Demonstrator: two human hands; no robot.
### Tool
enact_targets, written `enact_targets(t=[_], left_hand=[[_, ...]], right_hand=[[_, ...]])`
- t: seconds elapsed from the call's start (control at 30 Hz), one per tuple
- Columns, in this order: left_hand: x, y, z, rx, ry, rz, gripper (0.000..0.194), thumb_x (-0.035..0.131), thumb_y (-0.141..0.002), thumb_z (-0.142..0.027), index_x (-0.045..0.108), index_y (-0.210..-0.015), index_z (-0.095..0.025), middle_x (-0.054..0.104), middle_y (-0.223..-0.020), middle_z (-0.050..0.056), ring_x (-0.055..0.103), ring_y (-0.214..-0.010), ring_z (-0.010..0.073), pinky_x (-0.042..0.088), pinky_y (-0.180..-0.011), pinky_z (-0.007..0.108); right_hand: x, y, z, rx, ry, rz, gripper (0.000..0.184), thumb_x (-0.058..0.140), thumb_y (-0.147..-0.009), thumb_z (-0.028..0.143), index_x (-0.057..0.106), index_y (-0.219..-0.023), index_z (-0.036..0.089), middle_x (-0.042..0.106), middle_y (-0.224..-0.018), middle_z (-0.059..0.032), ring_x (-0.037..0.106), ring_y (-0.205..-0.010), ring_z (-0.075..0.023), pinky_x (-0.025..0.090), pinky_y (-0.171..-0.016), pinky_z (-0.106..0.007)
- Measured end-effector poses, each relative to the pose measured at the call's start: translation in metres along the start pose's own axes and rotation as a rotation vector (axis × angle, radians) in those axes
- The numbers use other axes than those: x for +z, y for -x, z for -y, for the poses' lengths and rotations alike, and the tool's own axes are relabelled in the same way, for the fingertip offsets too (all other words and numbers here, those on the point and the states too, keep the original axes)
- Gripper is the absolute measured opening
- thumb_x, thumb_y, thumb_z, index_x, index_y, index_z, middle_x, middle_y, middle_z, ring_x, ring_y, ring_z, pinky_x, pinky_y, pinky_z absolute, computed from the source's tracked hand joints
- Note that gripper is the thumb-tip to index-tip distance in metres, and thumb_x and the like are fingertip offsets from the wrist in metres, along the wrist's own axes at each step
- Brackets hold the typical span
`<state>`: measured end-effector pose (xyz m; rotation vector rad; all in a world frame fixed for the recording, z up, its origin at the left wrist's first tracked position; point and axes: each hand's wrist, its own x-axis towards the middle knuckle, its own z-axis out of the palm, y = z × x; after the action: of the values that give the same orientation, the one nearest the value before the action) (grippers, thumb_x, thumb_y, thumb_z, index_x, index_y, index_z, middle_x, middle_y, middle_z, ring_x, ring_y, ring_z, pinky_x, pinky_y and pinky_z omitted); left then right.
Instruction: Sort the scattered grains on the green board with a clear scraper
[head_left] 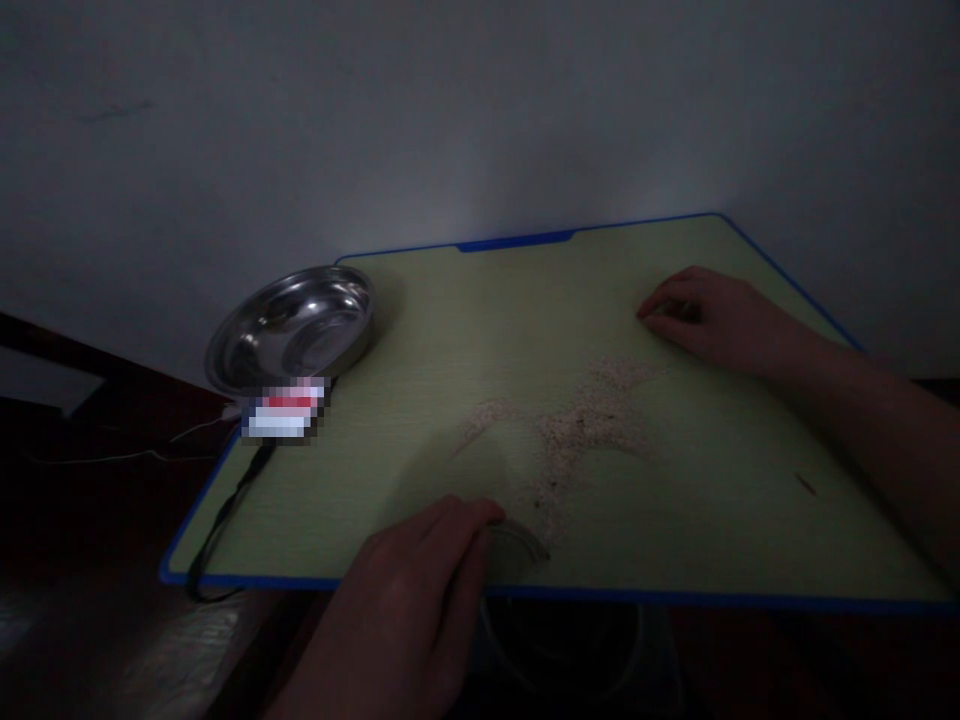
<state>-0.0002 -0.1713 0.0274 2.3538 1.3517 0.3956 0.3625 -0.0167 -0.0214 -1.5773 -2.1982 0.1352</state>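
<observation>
My left hand (420, 580), at the table's front edge, is closed on a thin curved greenish strip (519, 535). Its curved end lies close to the near end of a scattered patch of pale grains (581, 425) with several dark specks in it. Dim light hides what exactly the strip is. My right hand (701, 310) rests at the far right of the patch, thumb and fingers curled together in a pinch. Anything between those fingertips is too small or hidden to make out.
The green table (480, 320) has a blue rim and stands against a grey wall. A shiny metal bowl (296, 330) sits at its left edge, beside a blurred-out card (285, 408) on a black strap (225, 515). A small brown sliver (806, 485) lies at right. Below the front edge shows a dark round container (562, 650).
</observation>
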Motion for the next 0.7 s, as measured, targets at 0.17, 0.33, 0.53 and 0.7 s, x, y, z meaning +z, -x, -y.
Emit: enact_targets(t=[0.17,0.33,0.53,0.7], left_hand=[[0.0035,-0.0014,0.0024,-0.012,-0.023,0.009,0.025,0.042,-0.097,-0.021,0.059,-0.115,-0.027,0.073,-0.098,-0.003,0.07,-0.086,0.0127,0.057,-0.074,0.026],[0.0042,-0.0061,0.0017,-0.022,-0.038,0.015,0.026,0.041,-0.097,-0.021,0.059,-0.114,-0.026,0.072,-0.095,-0.003,0.07,-0.084,0.0132,0.056,-0.073,0.027],[0.0067,-0.0061,-0.001,0.007,-0.01,0.023,0.025,0.041,-0.097,-0.019,0.059,-0.112,-0.026,0.073,-0.097,-0.002,0.07,-0.084,0.0148,0.056,-0.073,0.029],[0.0072,-0.0046,-0.0065,0.034,0.014,0.062,0.025,0.04,-0.096,-0.019,0.06,-0.108,-0.027,0.073,-0.091,-0.003,0.07,-0.078,0.0147,0.055,-0.069,0.029]], right_hand=[[-0.0003,0.0001,0.0021,0.008,-0.007,-0.004,0.019,0.053,-0.084,0.036,0.067,-0.089,0.025,0.06,-0.091,-0.0088,0.061,-0.072,-0.0236,0.052,-0.072,-0.044],[-0.0003,-0.0001,0.0047,0.019,-0.006,-0.011,0.023,0.051,-0.082,0.037,0.068,-0.087,0.022,0.06,-0.089,-0.0097,0.061,-0.071,-0.0231,0.051,-0.071,-0.043],[0.0002,0.0005,0.0027,0.023,-0.014,-0.008,0.023,0.052,-0.082,0.037,0.068,-0.088,0.022,0.06,-0.092,-0.0089,0.061,-0.072,-0.0223,0.051,-0.073,-0.042],[-0.0001,-0.0001,0.0028,0.03,-0.015,-0.002,0.02,0.053,-0.081,0.036,0.068,-0.088,0.024,0.06,-0.091,-0.0081,0.061,-0.072,-0.0225,0.051,-0.074,-0.041]])
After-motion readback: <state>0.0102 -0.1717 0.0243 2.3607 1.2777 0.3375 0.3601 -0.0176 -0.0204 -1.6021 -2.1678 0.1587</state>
